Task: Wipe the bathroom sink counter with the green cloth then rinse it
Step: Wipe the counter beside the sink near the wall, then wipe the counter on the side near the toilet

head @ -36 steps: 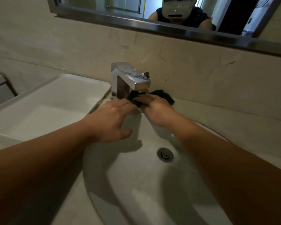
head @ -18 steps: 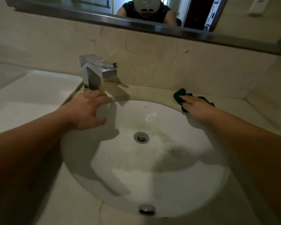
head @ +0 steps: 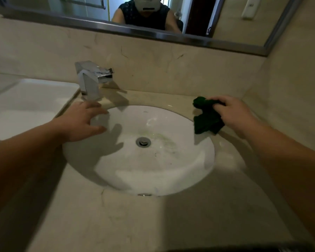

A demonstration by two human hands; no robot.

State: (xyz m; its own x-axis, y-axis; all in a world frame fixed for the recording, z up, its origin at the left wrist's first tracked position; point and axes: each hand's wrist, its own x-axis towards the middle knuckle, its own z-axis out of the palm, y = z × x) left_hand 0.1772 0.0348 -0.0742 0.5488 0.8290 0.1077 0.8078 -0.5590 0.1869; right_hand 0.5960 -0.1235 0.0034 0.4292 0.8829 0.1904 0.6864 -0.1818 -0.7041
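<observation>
The green cloth [head: 206, 120], clutched by the right hand [head: 235, 113], is swept rightwards from the faucet [head: 91, 79]; wiping is continued, left hand [head: 80, 122] spread.

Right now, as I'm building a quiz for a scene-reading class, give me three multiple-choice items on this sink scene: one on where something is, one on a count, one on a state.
1. The dark green cloth is: A on the beige stone counter, right of the round white basin; B inside that basin; C in a bucket.
2. How many hands touch the cloth? A none; B one; C two.
3. The left hand is: A a fist; B gripping a sponge; C open, fingers spread.

Answers:
1 A, the cloth sits beside the basin's right rim.
2 B, only the right hand grips it.
3 C, its straight fingers rest by the basin's left rim.
</observation>
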